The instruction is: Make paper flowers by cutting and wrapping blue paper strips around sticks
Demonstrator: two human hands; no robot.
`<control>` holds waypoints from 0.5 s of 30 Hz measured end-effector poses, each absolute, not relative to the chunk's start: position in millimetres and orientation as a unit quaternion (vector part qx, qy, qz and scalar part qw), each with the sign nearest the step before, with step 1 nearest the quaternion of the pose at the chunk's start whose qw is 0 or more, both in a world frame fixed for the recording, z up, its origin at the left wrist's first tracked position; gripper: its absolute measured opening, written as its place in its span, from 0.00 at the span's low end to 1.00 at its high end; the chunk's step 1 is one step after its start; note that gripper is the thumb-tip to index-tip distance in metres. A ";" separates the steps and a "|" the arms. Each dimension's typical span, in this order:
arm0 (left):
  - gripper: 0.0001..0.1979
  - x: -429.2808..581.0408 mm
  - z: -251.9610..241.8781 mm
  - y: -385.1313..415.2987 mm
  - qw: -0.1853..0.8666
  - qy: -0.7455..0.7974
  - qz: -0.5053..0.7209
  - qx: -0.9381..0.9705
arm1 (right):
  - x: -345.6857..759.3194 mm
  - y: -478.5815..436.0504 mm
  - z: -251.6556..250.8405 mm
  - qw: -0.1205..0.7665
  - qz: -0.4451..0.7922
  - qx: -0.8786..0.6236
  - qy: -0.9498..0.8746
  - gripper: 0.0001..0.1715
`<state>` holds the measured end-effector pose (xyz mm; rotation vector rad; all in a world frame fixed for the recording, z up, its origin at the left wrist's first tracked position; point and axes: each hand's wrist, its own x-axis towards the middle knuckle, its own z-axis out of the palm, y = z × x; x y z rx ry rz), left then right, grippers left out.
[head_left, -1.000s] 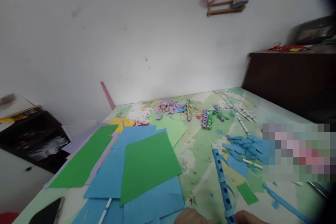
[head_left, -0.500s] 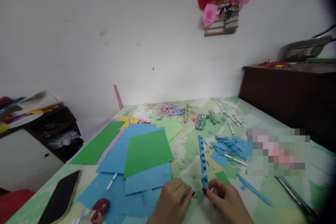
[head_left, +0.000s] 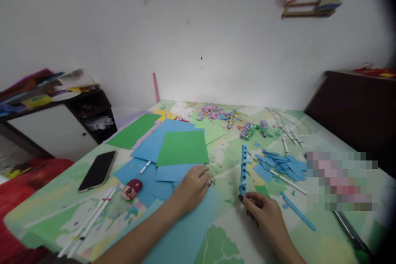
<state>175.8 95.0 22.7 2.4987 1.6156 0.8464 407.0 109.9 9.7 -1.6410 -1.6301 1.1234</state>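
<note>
My right hand [head_left: 262, 211] pinches the near end of a blue rolled paper stick with dark dots [head_left: 243, 169], which points away from me across the table. My left hand [head_left: 193, 187] rests on the table to the left of it, fingers curled, at the edge of a blue paper sheet [head_left: 161, 173]. I cannot make out whether something small is in its fingertips. A green sheet [head_left: 182, 147] lies just beyond that hand.
A black phone [head_left: 98, 170] lies at the left, with white sticks [head_left: 89, 220] and a small pink eraser [head_left: 131, 189] near it. Blue paper scraps [head_left: 280, 165] and rolled paper bits [head_left: 247, 130] lie farther off. A dark cabinet [head_left: 355, 107] stands at the right.
The view has swung left and down. My left hand moved away from the stick to the left, toward the blue sheet. My right hand still holds the stick's near end.
</note>
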 end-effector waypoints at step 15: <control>0.21 123.8 24.5 141.1 -0.080 0.617 0.115 0.774 | 413.7 142.0 17.7 0.295 0.457 -0.623 -0.562 0.20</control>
